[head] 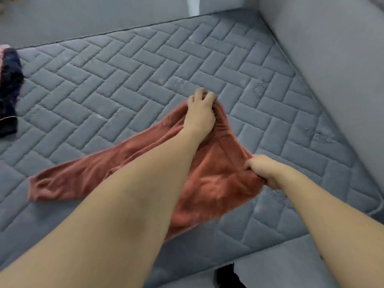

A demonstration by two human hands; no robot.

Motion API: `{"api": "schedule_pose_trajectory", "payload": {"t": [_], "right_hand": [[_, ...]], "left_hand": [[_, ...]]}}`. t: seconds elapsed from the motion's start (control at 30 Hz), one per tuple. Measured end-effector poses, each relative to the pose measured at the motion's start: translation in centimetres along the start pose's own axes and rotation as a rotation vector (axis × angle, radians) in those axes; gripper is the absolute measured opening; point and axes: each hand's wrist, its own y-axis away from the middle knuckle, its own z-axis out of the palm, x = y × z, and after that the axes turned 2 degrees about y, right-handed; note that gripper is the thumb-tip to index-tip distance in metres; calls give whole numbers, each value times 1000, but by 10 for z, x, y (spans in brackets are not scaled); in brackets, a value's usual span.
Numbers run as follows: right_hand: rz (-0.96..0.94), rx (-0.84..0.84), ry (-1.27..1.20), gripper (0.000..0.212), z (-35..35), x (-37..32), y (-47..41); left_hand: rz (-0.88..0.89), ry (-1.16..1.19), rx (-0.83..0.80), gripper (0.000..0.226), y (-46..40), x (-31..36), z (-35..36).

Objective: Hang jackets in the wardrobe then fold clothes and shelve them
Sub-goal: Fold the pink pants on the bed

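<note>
rust-red velvety garment (218,183) spread on quilted grey mattress (124,84), gripped at two points.
at far left edge, dark navy garment (10,84) lying on mattress, with a strip of pink fabric (5,48) at its top, well apart from the red piece. next rightward, one long narrow end of the red garment stretched flat toward the left, resting on the mattress surface. near centre, left hand (200,113) reaching forward, fingers curled and clenched on the ribbed band at the garment's far end, bunching it. further right, right hand (262,169) pinching the garment's right edge, fabric lifted slightly there. at far right, grey upholstered panel (322,59) rising along the mattress side. bottom centre, small dark object (226,275) below the mattress edge, not identifiable.
</note>
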Motion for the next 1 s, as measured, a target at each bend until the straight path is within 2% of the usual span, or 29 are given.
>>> {"api": "schedule_pose_trajectory", "payload": {"t": [0.1, 0.17, 0.3, 0.37, 0.5, 0.67, 0.77, 0.83, 0.9, 0.97, 1.0], "right_hand": [[115, 372, 291, 39, -70, 70, -62], [191, 447, 389, 46, -91, 107, -88], [160, 298, 472, 55, -60, 125, -118], [80, 217, 518, 55, -24, 109, -126], [-133, 84, 596, 52, 70, 46, -131], [-441, -4, 753, 52, 218, -32, -136], [-583, -23, 908, 53, 318, -55, -141], [-667, 2, 1058, 55, 377, -58, -147], [-732, 80, 1175, 60, 418, -52, -159], [-740, 192, 1244, 66, 435, -46, -172], [-727, 250, 1260, 67, 437, -45, -177]], "left_hand": [[109, 41, -184, 51, -19, 44, 127], [66, -4, -332, 61, -10, 46, 188], [-19, -193, -536, 62, 31, -6, 228], [-107, -282, -596, 61, 50, -52, 210], [-380, -382, -577, 55, 81, -163, 134], [-728, -317, -372, 49, 124, -303, 45], [-991, -228, -201, 59, 162, -391, 12], [-1157, -127, -26, 73, 183, -444, -3], [-1309, 24, 222, 90, 193, -487, -15], [-1477, 266, 454, 101, 193, -520, -23], [-1537, 409, 542, 99, 190, -530, -24]]}}
